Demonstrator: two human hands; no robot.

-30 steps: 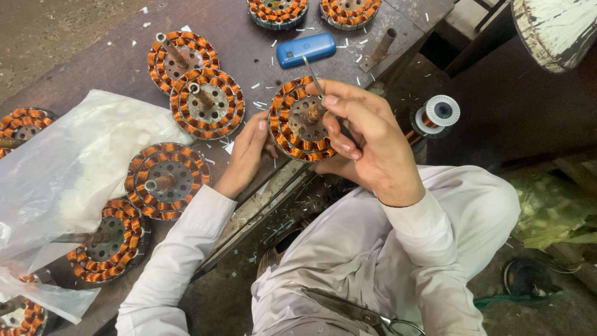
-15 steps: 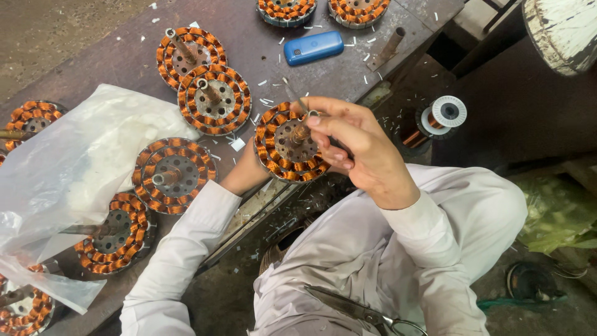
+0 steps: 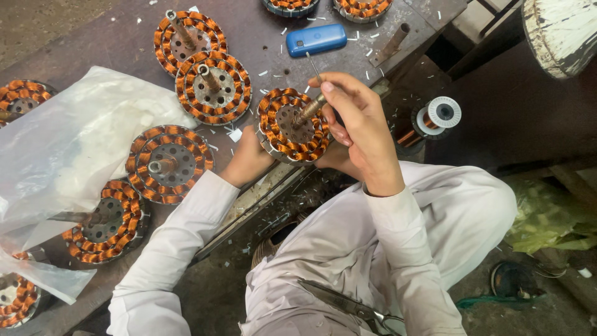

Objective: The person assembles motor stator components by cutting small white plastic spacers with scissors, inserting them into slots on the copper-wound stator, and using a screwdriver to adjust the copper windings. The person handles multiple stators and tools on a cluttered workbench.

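The left hand cups the round copper-wound steel stator at the table edge; the right hand, at three o'clock, pinches its shaft. Probably heavy and stiff (windings delicate), so best gripped by the rim.

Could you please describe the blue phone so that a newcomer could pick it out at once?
Start at the dark workbench and look toward its far edge. The blue phone lies flat there, beyond the right hand; it alone is blue and oblong among round copper-wound stators.
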